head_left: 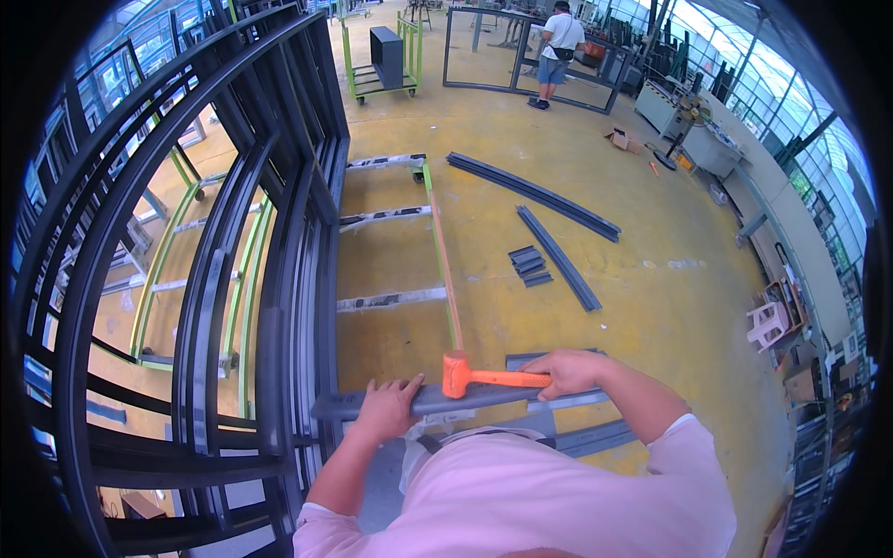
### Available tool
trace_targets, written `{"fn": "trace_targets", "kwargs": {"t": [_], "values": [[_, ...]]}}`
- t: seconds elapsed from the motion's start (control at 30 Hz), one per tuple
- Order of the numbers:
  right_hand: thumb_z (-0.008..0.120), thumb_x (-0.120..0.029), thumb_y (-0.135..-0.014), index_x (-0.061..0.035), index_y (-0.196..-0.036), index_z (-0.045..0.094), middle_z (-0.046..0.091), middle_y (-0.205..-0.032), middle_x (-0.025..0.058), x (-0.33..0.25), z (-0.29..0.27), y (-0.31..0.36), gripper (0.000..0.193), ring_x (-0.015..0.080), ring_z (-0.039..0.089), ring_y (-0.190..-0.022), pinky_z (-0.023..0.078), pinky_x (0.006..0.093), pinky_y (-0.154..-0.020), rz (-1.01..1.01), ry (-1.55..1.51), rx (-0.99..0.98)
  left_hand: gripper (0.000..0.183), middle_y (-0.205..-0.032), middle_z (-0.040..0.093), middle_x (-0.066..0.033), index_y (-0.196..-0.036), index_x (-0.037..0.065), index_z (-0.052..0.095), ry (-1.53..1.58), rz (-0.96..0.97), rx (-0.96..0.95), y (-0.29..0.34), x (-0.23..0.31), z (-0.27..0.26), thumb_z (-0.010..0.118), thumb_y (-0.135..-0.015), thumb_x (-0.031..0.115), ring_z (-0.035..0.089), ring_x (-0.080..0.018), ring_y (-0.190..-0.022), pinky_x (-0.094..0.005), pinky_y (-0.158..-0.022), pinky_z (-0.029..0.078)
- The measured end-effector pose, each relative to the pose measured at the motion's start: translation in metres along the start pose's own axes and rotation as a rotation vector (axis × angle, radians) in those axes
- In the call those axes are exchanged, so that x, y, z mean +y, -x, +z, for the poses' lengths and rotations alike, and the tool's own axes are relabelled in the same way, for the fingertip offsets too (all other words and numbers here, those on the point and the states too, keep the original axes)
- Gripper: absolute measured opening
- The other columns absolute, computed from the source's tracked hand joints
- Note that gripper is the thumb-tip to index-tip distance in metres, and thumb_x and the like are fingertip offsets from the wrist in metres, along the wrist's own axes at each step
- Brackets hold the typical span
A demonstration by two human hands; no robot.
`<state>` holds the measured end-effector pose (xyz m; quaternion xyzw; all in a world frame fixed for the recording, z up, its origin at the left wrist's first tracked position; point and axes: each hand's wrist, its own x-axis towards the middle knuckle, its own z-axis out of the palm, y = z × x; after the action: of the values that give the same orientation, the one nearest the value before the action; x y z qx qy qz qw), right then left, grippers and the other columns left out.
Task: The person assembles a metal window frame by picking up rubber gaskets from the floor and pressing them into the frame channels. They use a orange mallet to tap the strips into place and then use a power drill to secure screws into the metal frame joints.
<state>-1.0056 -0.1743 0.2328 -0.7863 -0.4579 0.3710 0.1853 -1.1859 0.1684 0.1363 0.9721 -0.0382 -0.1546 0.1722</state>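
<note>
**Hammer poised over a profile beside the frame rack**

Yellow workshop floor (651, 307) spreads wide, daylight coming through glazed walls on the right. Against it, left of the person, tall dark metal window frames (279, 232) stand upright on edge in a green-railed rack, likely to save floor space. Beyond the rack's foot, long dark grey bars (535, 193) and short offcuts (529, 265) lie flat on the floor; farther off, another person (558, 51) stands at a large frame. Just right of the rack, the left hand (386, 409) presses down on a grey aluminium profile bar (437, 401), fingers wrapped over it to steady it. The right hand (569, 372) is closed around the handle of an orange mallet (470, 376), its head resting on the bar.
</note>
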Motion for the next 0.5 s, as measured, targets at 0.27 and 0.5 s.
{"fn": "trace_targets", "kwargs": {"t": [0.27,0.5], "values": [[0.071,-0.011,-0.081,-0.0060,-0.128,0.060,0.066,-0.128,0.0137,-0.015,0.003,-0.021,0.049,0.0325,0.061,-0.119,0.047,0.0450,-0.101,-0.399,0.356,-0.043,0.075,-0.123,0.055,-0.0275,-0.138,0.002,0.044,0.596,-0.189,0.282,0.028,0.108,0.075,0.077,-0.073,0.016,0.054,-0.0468,-0.119,-0.0503,-0.102,0.045],[0.068,-0.003,-0.087,-0.0028,-0.111,0.063,0.071,-0.113,0.0131,-0.017,0.043,-0.005,0.025,0.0211,0.070,-0.087,0.056,0.0396,-0.076,-0.499,-0.081,0.327,0.085,-0.133,0.052,-0.0263,-0.146,0.001,0.037,0.752,-0.785,0.977,0.158,0.076,0.138,0.081,-0.076,0.020,0.053,-0.0411,-0.126,-0.0424,-0.108,0.042]]}}
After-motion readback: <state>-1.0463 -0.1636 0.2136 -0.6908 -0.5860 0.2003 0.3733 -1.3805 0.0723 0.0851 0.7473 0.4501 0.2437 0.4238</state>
